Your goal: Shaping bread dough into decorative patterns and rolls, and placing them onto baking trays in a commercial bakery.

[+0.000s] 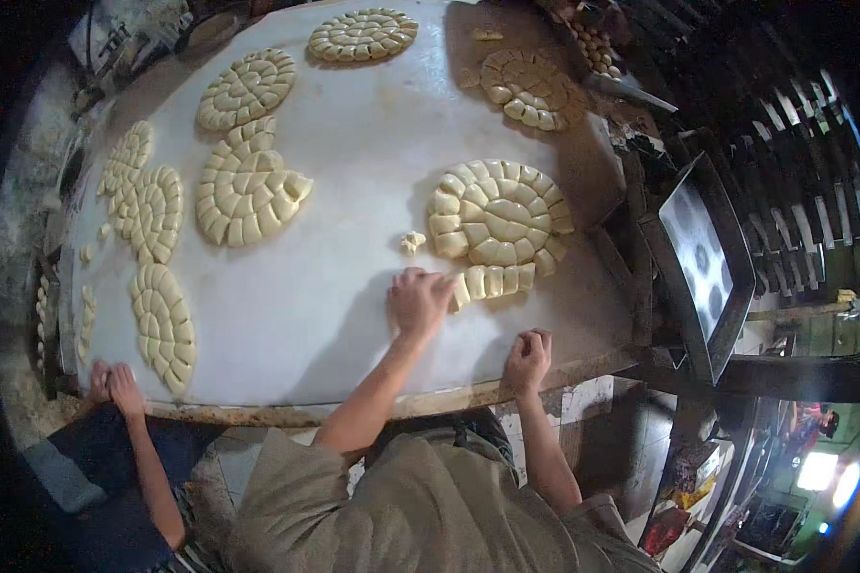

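Observation:
My left hand is over the table with its fingers curled down. Its right side reaches the left end of a short row of cut dough pieces; whatever is under the fingers is hidden. Just beyond it lies a small scrap of dough. Behind the row sits a round slab of dough, scored into several pieces. My right hand is closed near the front edge of the table, apart from the dough, and its palm side cannot be seen.
More scored dough rounds lie on the white table, such as one at the left. A co-worker's hands rest at the front left corner. A dark-framed tray leans at the right. Eggs are at the far right.

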The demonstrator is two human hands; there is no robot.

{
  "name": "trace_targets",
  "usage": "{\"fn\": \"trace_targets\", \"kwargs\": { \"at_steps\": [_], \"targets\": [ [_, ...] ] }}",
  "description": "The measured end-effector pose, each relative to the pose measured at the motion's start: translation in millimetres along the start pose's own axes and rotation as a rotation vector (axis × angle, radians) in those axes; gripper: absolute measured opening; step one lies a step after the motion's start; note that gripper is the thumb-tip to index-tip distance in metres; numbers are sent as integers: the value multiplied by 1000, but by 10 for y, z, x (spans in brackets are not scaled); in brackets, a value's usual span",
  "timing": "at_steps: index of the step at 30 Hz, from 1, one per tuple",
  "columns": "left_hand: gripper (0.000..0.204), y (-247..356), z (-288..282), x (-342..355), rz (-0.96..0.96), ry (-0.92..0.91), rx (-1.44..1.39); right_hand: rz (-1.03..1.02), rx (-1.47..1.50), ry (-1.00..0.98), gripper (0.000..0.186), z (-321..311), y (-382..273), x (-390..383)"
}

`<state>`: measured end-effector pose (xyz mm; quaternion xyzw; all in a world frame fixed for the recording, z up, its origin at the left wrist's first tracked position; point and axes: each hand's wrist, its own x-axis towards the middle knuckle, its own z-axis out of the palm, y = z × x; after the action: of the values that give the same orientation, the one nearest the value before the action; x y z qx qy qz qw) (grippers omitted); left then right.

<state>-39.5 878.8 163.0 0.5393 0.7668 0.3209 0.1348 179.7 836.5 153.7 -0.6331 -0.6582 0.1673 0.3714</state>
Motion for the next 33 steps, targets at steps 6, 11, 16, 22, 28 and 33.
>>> {"fn": "trace_targets", "kwargs": {
  "at_steps": [6,11,16,22,28,33],
  "targets": [
    [30,520,483,-32,-247,-104,-235,-115,-98,-80,15,-56,55,10],
    [39,84,374,-135,-295,-399,-497,-247,-27,-157,14,-101,158,24],
    [47,-546,-812,-806,-590,-536,-472,-258,93,-216,12,-171,233,47],
    [58,-145,-1400,-1439,-693,-401,-725,-176,285,-400,22,-215,-147,-37],
    [48,289,-662,-1089,-37,-502,-517,338,942,-861,30,-188,-527,-80],
    [41,-102,-910,-770,-34,-1080,-454,451,865,-420,28,-369,-36,209]
  ]
}}
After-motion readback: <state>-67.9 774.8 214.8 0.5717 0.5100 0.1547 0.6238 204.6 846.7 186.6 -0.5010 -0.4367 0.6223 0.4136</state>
